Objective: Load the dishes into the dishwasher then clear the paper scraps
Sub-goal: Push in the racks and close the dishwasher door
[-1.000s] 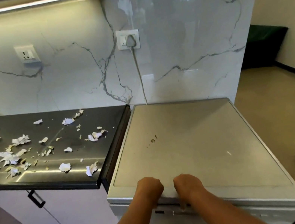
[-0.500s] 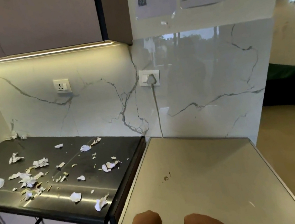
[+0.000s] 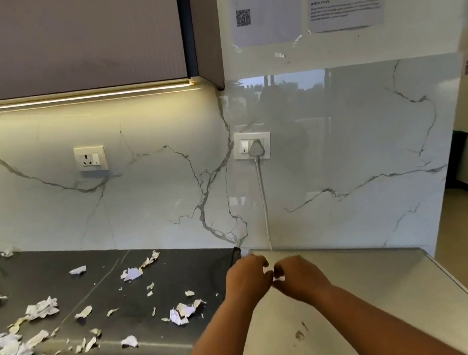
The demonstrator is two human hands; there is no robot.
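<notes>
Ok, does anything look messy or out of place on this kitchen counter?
Torn white paper scraps lie scattered across the dark glossy countertop, and a small brownish smudge marks the beige dishwasher top beside it.

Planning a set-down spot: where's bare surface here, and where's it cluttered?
Free: dishwasher top, from the right hand to its right edge; black counter's back strip along the marble wall. Crowded: paper scraps over the counter's front left.

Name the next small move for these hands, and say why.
Probably reach the left hand across to the paper scraps nearest it on the black counter. Both hands hover over the dishwasher top, the right hand beside the left, no dishes show, and scraps litter the counter.
</notes>
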